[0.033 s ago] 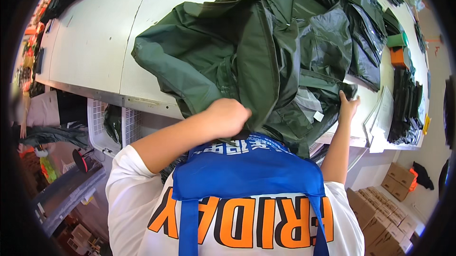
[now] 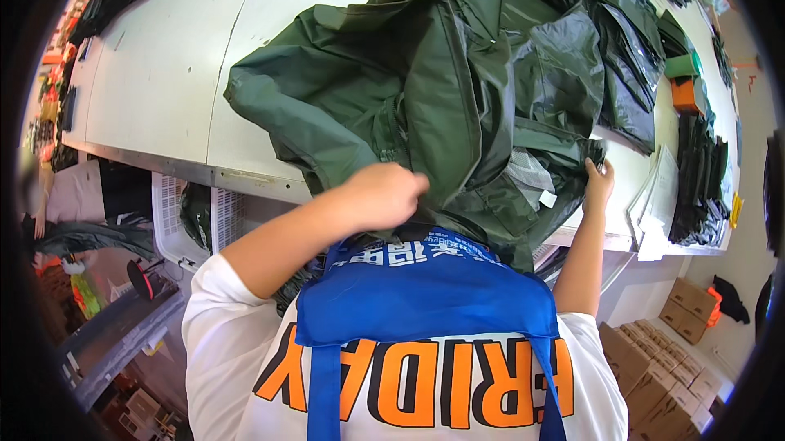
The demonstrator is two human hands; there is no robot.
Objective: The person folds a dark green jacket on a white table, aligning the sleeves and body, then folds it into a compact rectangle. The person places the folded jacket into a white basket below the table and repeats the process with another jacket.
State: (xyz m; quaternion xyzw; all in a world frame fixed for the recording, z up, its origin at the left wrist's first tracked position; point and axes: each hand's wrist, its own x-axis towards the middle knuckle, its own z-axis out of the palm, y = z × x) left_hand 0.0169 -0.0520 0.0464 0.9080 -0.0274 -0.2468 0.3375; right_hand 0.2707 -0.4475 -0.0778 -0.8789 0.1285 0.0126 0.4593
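Note:
A dark green rain jacket (image 2: 433, 102) lies rumpled across the near edge of the worktable and hangs down in front of my blue apron (image 2: 425, 298). My left hand (image 2: 391, 194) is closed at its near left part, with the fingers wrapped around the fabric and partly hidden. Farther right, my right hand (image 2: 599, 182) pinches the jacket's right edge between thumb and fingers. Between the two hands, pale mesh lining (image 2: 523, 171) and a small white label (image 2: 547, 197) show inside the garment.
More dark green garments (image 2: 564, 57) are heaped behind the jacket. Folded dark stacks (image 2: 702, 179) line the right side, near loose papers (image 2: 650, 208) and a green roll (image 2: 681, 65). A white basket (image 2: 173, 212) stands below the white worktable (image 2: 163, 89); cardboard boxes (image 2: 654, 376) are at lower right.
My left hand has shifted very slightly up and left along with the fabric. My right hand keeps its hold on the edge, its fingers moved a little.

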